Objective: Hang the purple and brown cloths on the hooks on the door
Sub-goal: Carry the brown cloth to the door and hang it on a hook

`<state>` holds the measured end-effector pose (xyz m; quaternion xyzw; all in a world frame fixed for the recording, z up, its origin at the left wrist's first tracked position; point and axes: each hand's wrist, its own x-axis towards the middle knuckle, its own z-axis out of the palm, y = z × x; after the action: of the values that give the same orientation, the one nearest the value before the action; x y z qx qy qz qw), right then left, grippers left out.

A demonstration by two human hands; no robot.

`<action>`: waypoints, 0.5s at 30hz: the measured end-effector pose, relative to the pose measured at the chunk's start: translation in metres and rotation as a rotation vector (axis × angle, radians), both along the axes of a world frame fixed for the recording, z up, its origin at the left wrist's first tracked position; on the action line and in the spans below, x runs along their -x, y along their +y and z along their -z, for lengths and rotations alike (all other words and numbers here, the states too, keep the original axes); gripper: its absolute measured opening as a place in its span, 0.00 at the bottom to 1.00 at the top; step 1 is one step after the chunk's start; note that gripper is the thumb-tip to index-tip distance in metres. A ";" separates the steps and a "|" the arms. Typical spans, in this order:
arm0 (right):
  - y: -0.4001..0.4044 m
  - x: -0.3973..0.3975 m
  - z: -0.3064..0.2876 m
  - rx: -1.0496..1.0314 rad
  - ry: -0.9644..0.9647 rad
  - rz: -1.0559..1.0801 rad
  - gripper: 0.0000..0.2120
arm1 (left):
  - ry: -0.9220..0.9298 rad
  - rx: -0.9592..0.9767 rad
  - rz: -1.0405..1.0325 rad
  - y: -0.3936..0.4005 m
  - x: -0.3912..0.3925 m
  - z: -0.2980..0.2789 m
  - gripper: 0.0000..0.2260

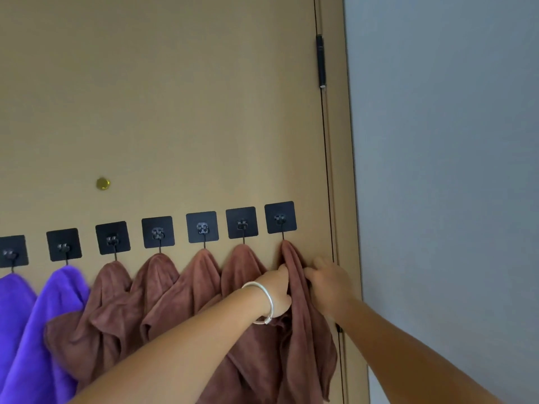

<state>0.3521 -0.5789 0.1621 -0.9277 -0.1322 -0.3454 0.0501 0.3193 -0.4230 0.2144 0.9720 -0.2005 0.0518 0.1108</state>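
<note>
Both my left hand (pixel 278 290) and right hand (pixel 328 277) pinch the last brown cloth (pixel 303 330), already hanging from the rightmost hook (pixel 280 218) on the door (pixel 175 112), so next I'd let go gently.

A small gold knob (pixel 102 183) sits above the row. A black hinge (pixel 320 61) meets a grey wall (pixel 449 170).
</note>
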 end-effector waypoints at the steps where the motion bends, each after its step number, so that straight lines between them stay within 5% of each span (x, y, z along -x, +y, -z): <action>1: -0.002 0.000 -0.002 0.003 0.013 0.003 0.14 | 0.003 -0.021 -0.002 0.000 0.001 0.003 0.28; 4: -0.002 0.000 -0.002 0.007 0.013 0.005 0.14 | -0.163 -0.250 -0.038 0.004 0.001 0.006 0.29; 8: -0.001 -0.001 0.000 -0.030 0.020 0.002 0.16 | -0.503 -0.469 -0.082 0.013 0.005 -0.006 0.14; 15: 0.002 -0.001 0.004 -0.042 0.011 -0.009 0.15 | -0.466 -0.530 -0.085 0.033 0.005 0.006 0.16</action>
<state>0.3528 -0.5767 0.1583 -0.9277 -0.1289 -0.3428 0.0718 0.3140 -0.3905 0.2086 0.9366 -0.1865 0.2227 -0.1961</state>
